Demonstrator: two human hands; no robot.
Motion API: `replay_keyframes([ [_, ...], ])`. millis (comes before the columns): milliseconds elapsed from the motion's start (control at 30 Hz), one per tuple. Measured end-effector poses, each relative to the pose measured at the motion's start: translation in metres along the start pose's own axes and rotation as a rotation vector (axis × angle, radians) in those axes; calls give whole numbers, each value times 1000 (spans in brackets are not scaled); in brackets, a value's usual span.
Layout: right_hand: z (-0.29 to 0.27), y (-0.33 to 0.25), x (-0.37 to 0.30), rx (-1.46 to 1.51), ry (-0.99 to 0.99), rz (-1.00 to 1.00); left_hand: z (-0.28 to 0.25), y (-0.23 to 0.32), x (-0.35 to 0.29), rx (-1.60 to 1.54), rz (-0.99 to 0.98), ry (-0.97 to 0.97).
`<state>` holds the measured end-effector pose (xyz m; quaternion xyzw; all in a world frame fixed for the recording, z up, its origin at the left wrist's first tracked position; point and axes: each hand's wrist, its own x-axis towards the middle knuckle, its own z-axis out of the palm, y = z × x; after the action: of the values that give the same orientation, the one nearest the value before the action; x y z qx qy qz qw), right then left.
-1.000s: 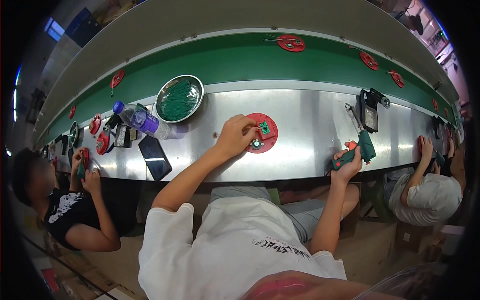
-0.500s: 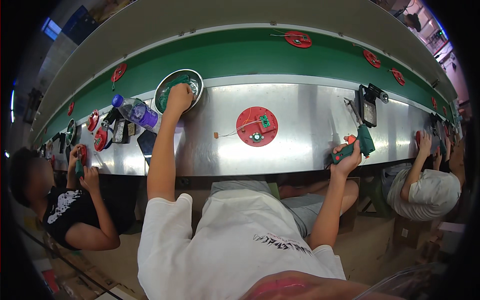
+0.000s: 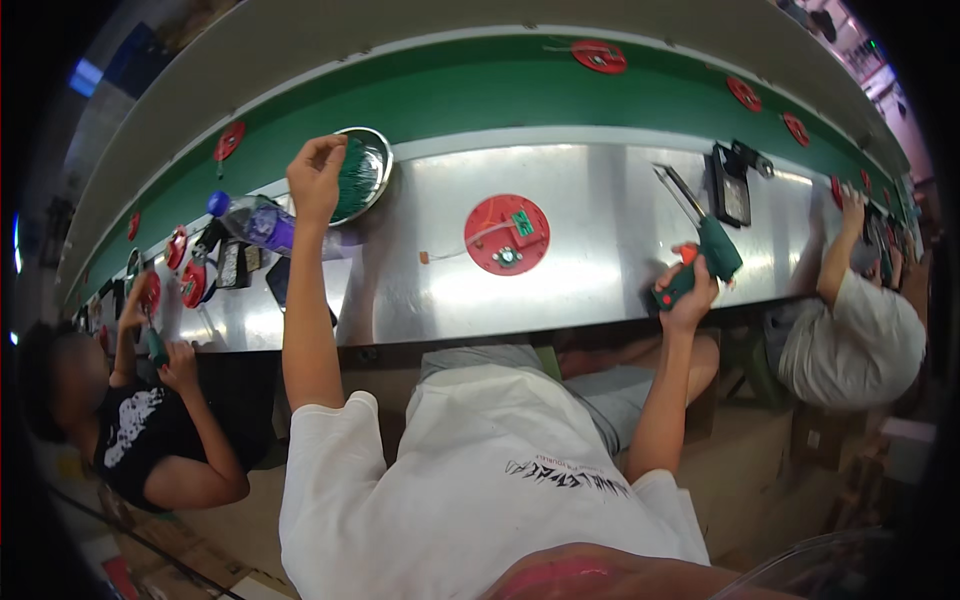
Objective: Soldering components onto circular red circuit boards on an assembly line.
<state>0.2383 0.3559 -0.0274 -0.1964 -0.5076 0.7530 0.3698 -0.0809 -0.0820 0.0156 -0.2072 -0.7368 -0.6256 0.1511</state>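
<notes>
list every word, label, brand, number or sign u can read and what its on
White shirt: dark stylised lettering, small reddish line above; not transcribed.
Purple bottle label: too blurred to read.
Pale label on cardboard box, right: too small to read.
Middle red disc, green soldering tool: any markings too small to read.

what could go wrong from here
The left hand is by the bowl, its wrist close to the bottle, which might get knocked. The pale wire trailing off the red disc could snag. The right hand holds a green tool with bare metal prongs; if hot, they might burn something.
</notes>
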Motion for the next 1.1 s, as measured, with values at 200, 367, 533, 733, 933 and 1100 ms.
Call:
replay_keyframes([
  [200,24,0,-15,-104,-319,-51,70,88,-77,161,36,-284],
  [367,36,-3,-51,-166,-435,77,140,101,-139,282,206,-244],
  [533,37,-5,-59,-432,-628,34,161,82,-160,397,216,-171],
  [733,46,-4,-60,-476,-648,32,166,75,-167,415,207,-100],
  [933,45,-3,-59,-527,-665,31,164,74,-169,432,163,-81],
  [1100,45,-3,-57,-518,-667,77,162,74,-167,428,176,-85],
])
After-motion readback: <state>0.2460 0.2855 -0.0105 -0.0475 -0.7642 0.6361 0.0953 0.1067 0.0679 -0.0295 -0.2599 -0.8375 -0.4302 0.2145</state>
